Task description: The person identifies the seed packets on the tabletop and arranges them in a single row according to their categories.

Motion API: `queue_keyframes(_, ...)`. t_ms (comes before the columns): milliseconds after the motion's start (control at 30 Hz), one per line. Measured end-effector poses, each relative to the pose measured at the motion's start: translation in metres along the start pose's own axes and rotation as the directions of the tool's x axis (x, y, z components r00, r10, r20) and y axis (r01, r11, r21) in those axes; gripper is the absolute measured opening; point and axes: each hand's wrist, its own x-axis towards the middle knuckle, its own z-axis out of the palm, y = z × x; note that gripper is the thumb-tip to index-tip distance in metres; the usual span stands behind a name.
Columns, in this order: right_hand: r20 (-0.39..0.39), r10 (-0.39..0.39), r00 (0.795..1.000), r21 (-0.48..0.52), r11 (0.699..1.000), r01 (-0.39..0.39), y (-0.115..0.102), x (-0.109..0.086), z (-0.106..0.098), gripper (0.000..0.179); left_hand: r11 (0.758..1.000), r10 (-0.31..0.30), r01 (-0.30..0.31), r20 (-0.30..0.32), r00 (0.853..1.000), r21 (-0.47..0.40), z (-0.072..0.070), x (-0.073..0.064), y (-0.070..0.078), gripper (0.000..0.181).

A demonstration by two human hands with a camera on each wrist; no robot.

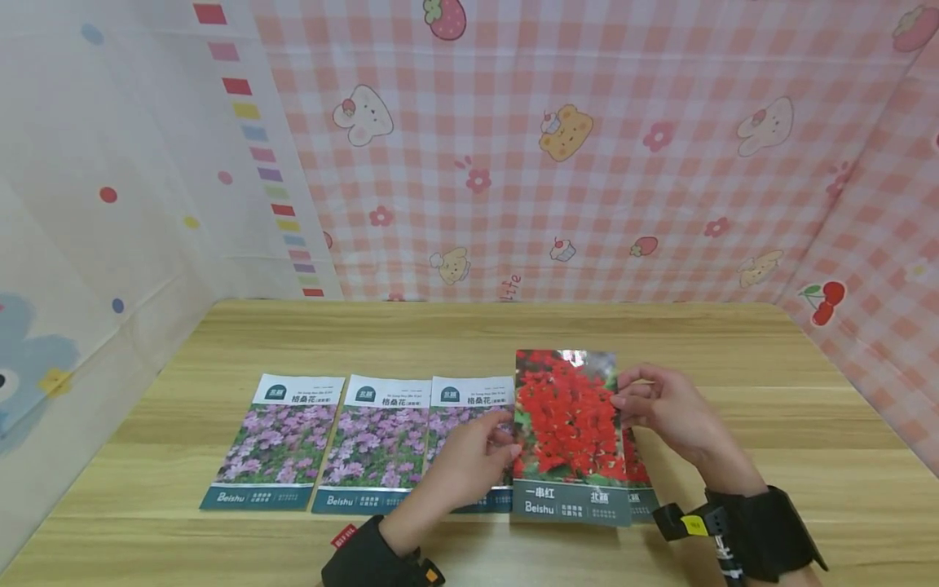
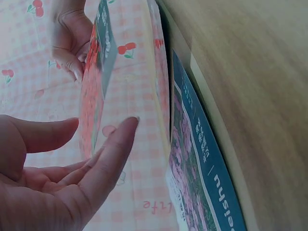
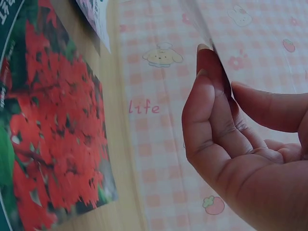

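In the head view, a seed packet with red flowers (image 1: 565,416) stands raised and nearly upright above the table. My right hand (image 1: 667,412) pinches its right edge between thumb and fingers; the right wrist view shows this pinch (image 3: 226,115) edge-on. At the packet's left edge is my left hand (image 1: 477,461), thumb and fingers spread apart around that edge in the left wrist view (image 2: 72,168); firm contact cannot be made out. Another red-flower packet (image 1: 640,477) lies behind the raised one, mostly hidden in the head view but plainer in the right wrist view (image 3: 57,120).
Three purple-flower seed packets lie in a row to the left: an outer one (image 1: 275,444), a middle one (image 1: 374,444) and an inner one (image 1: 458,408) partly covered by my left hand. The wooden table (image 1: 440,334) meets a pink checked cloth (image 1: 477,147) behind and at right.
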Motion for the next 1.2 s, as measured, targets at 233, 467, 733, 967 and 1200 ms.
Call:
queue_keyframes(233,0.009,0.008,1.000,0.008,1.000,-0.008,0.002,0.003,0.007,0.017,0.989,-0.044,0.043,-0.006,0.999,-0.144,0.000,0.000,-0.002,0.044)
queue_keyframes(467,0.029,-0.004,1.000,0.010,1.000,0.004,0.003,0.005,0.012,0.017,0.983,-0.043,0.032,-0.058,0.997,-0.181,-0.002,0.002,-0.005,0.036)
queue_keyframes(733,0.070,-0.012,0.997,-0.123,0.992,0.021,0.004,0.005,0.019,0.023,0.979,-0.064,0.049,-0.068,0.996,-0.198,-0.009,0.003,-0.007,0.027)
queue_keyframes(967,0.159,-0.052,0.986,-0.245,0.965,0.091,0.004,0.005,0.026,0.022,0.977,-0.096,0.081,-0.071,0.993,-0.195,-0.018,0.002,-0.007,0.029)
queue_keyframes(1200,0.240,-0.088,0.967,-0.413,0.892,0.183,0.004,0.004,0.033,0.021,0.976,-0.119,0.105,-0.064,0.991,-0.190,-0.023,0.002,-0.007,0.031)
